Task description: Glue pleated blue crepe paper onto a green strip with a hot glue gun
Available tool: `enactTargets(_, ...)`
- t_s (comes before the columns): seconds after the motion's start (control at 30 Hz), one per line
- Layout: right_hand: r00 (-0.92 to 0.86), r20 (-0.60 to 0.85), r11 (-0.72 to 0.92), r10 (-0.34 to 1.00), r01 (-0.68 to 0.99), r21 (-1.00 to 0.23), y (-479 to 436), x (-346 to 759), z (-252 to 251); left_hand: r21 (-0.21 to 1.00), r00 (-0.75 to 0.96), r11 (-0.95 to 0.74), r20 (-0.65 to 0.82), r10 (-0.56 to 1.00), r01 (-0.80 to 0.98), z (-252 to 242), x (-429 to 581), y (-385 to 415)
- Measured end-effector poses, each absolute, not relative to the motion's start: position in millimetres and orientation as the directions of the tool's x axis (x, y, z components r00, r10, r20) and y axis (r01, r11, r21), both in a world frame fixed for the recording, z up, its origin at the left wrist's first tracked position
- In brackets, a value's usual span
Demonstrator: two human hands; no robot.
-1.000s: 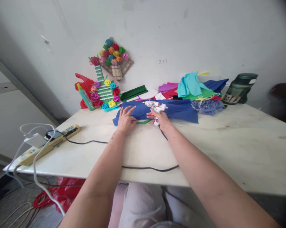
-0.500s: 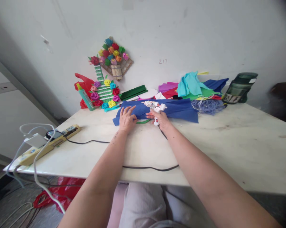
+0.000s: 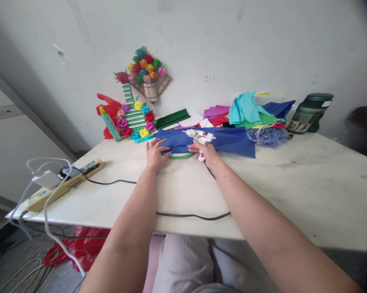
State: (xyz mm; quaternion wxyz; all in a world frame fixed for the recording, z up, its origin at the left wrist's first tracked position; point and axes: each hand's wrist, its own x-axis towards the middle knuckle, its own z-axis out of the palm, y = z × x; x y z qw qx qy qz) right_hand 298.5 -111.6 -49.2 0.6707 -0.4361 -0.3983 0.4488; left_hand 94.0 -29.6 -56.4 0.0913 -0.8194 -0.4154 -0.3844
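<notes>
My right hand is closed round the handle of a white glue gun, its nozzle pointing left over a blue sheet of paper lying on the white table. My left hand rests with fingers spread on the left end of that blue paper, where the corner seems folded over. A thin green strip peeks out under the paper's near edge between my hands. The gun's black cord runs back across the table.
Against the wall stand paper-flower crafts, a green glue bottle, folded green paper, a pile of coloured sheets, blue yarn and a dark green jug. A yellow power strip with cables lies at the left edge.
My left hand has slid a little left and the blue paper's left corner, which stuck out toward me before, is now tucked under or folded. My right hand with the glue gun stays put.
</notes>
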Motion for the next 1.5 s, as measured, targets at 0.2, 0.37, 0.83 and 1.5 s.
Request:
enactTargets(0.2, 0.283, 0.140, 0.215, 0.949, -0.255, -0.943, -109, 299, -51, 0.085, 0.431, -0.663, 0.697, 0.573, 0.744, -56, 91, -25)
enactTargets(0.37, 0.274, 0.142, 0.211, 0.951, -0.245, -0.946, -110, 299, -51, 0.009, 0.478, -0.678, 0.703, 0.527, 0.735, -52, 93, -25)
enactTargets(0.83, 0.287, 0.139, 0.213, 0.948, -0.246, -0.946, -112, 297, -48, 0.241, 0.304, -0.629, 0.714, 0.631, 0.739, -55, 82, -22)
enactTargets(1.5, 0.270, 0.150, 0.216, 0.951, -0.233, -0.948, -114, 297, -47, 0.201, 0.368, -0.640, 0.676, 0.638, 0.741, -58, 80, -21)
